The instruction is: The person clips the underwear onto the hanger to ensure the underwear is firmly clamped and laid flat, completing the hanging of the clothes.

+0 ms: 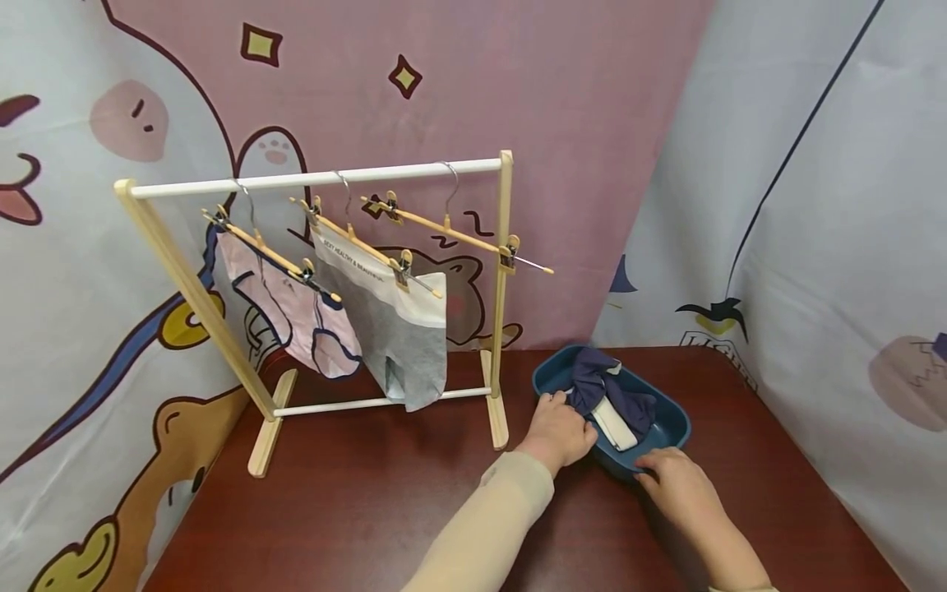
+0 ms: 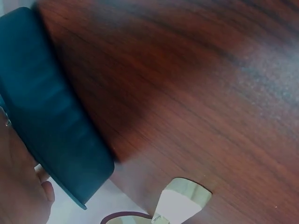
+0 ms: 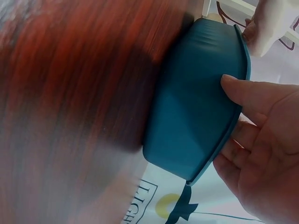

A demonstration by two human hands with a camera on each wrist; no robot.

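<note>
A dark blue basin (image 1: 672, 424) sits on the table at the right of the head view. Inside it lies a crumpled navy garment (image 1: 588, 374) with a white band. My left hand (image 1: 558, 429) grips the basin's left rim, its fingertips beside the garment and partly hidden in the left wrist view. With the thumb outside and the fingers inside, my right hand (image 1: 682, 487) pinches the near right rim. That pinch also shows in the right wrist view, against the basin's outer wall (image 3: 196, 102).
Left of the basin stands a wooden rack (image 1: 503, 329) with a white rail. Pink briefs (image 1: 296, 308) and grey boxers (image 1: 414, 353) with a white waistband hang on clip hangers; a third hanger (image 1: 444, 226) holds no garment. Printed cloth walls (image 1: 577, 123) surround the brown table (image 1: 355, 510).
</note>
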